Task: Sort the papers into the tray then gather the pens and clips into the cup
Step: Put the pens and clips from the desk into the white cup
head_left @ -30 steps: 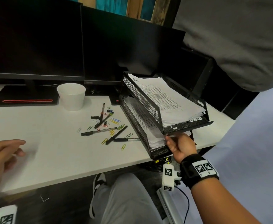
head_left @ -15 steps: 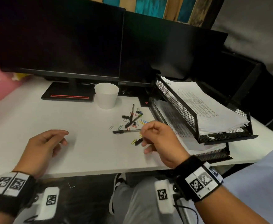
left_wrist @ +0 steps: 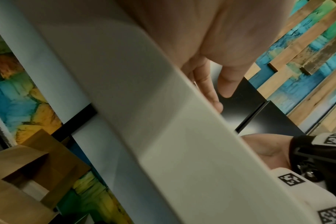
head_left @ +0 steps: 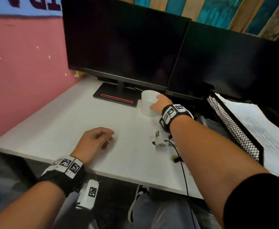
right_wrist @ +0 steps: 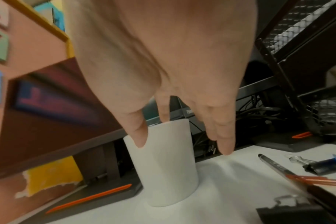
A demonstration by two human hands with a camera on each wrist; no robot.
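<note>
Your right hand (head_left: 161, 104) reaches across the white desk (head_left: 66, 129) to the white cup (head_left: 148, 103), which stands upright just in front of the monitors; its fingers (right_wrist: 223, 136) are spread and nearly straight at the rim, thumb against the cup's side, not yet gripping. Your left hand (head_left: 93, 142) rests near the desk's front edge, loosely curled and holding nothing. A pen (right_wrist: 282, 168) and clips lie on the desk to the cup's right, beside the black mesh tray (head_left: 234, 129) stacked with papers (head_left: 257, 126).

Wall sign (head_left: 19, 5), far above my left hand: large dark letters, cut off, unreadable.
Papers (head_left: 257, 128), right of my right forearm: print too blurred.
</note>
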